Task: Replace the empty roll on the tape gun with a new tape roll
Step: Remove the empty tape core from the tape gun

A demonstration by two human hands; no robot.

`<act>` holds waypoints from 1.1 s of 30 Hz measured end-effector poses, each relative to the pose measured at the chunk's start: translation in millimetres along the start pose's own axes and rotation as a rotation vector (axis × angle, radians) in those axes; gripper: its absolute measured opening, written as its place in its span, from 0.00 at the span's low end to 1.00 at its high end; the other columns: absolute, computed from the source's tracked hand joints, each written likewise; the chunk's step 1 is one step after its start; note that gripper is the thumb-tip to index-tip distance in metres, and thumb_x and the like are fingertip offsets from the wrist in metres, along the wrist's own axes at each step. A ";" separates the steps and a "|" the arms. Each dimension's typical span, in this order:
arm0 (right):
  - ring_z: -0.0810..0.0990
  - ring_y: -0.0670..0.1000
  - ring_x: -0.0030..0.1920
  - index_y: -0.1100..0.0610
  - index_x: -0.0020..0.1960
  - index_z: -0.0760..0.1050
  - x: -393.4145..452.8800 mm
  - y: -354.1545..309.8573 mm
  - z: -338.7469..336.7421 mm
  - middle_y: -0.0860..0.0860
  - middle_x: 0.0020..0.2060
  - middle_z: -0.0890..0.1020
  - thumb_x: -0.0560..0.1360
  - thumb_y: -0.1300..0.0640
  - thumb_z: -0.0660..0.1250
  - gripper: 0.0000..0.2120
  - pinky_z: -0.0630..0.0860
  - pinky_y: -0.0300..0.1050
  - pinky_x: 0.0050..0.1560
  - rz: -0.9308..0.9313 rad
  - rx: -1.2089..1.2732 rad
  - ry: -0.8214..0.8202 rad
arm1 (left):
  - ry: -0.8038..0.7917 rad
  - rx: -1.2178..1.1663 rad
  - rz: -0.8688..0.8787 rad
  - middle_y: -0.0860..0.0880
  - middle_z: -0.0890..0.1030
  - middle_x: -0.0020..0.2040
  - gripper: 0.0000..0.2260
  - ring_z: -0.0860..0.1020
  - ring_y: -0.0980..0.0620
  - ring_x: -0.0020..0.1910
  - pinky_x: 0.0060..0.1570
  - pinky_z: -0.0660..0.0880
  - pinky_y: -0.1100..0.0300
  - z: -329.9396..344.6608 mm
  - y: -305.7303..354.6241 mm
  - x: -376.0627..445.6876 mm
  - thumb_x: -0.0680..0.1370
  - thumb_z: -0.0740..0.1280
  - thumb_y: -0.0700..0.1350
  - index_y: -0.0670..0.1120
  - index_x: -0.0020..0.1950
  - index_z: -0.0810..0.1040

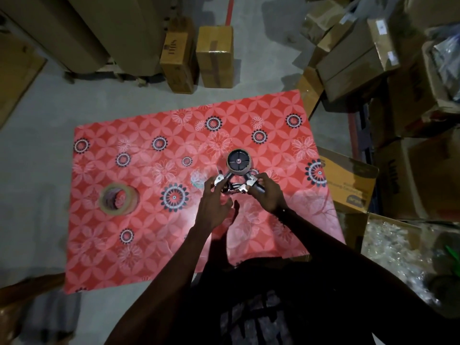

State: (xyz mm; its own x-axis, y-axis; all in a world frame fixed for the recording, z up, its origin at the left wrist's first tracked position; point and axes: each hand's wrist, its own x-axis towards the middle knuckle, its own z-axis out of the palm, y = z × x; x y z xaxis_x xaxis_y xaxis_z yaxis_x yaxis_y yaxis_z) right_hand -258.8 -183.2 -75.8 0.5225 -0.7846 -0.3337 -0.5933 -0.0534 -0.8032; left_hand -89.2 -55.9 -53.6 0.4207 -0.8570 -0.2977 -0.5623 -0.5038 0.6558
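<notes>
1. New tape roll (119,199) lies flat on my left
2. My left hand (213,204) pinches the tape gun (237,180) — empty roll (238,162) mounted
3. My right hand (266,192) grips its handle
4. Red floral table (139,245) — cardboard boxes (348,61) around

My table (139,235) wore a red cloth patterned with pale petals and black-and-white flower rings; left of its centre sat a tan tape roll (119,199); brown cardboard boxes (215,56) stood beyond it.

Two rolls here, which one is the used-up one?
The bare brown core mounted on the tape gun; the loose tape roll lying flat at the table's left is thicker.
</notes>
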 end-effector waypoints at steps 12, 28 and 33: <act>0.82 0.46 0.50 0.49 0.68 0.73 7.2 -87.4 4.6 0.47 0.50 0.82 0.70 0.39 0.80 0.32 0.80 0.49 0.46 -0.045 -0.006 0.193 | 0.176 -0.505 -0.131 0.45 0.72 0.70 0.29 0.76 0.52 0.62 0.50 0.75 0.75 -73.6 2.5 23.3 0.74 0.76 0.35 0.47 0.74 0.72; 0.82 0.49 0.53 0.50 0.69 0.79 7.9 -279.3 -4.0 0.49 0.53 0.82 0.71 0.41 0.80 0.30 0.81 0.51 0.50 -0.366 -0.132 0.453 | 0.393 -0.833 0.020 0.53 0.76 0.66 0.35 0.79 0.55 0.63 0.56 0.78 0.60 -230.8 35.5 23.7 0.76 0.77 0.56 0.59 0.79 0.65; 0.83 0.46 0.52 0.48 0.65 0.79 -7.1 -314.9 -0.8 0.47 0.52 0.83 0.73 0.42 0.78 0.23 0.79 0.46 0.45 -0.517 -0.223 0.548 | 0.566 -0.632 0.036 0.51 0.69 0.75 0.35 0.69 0.53 0.73 0.66 0.70 0.56 -275.7 55.4 13.9 0.76 0.74 0.62 0.59 0.80 0.64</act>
State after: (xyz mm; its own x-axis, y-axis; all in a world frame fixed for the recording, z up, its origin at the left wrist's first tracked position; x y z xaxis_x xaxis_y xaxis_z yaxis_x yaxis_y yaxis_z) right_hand -76.2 -161.3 179.9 0.4238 -0.8160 0.3931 -0.4959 -0.5722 -0.6531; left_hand 81.7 -65.8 169.9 0.7977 -0.6029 0.0122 -0.1495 -0.1782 0.9726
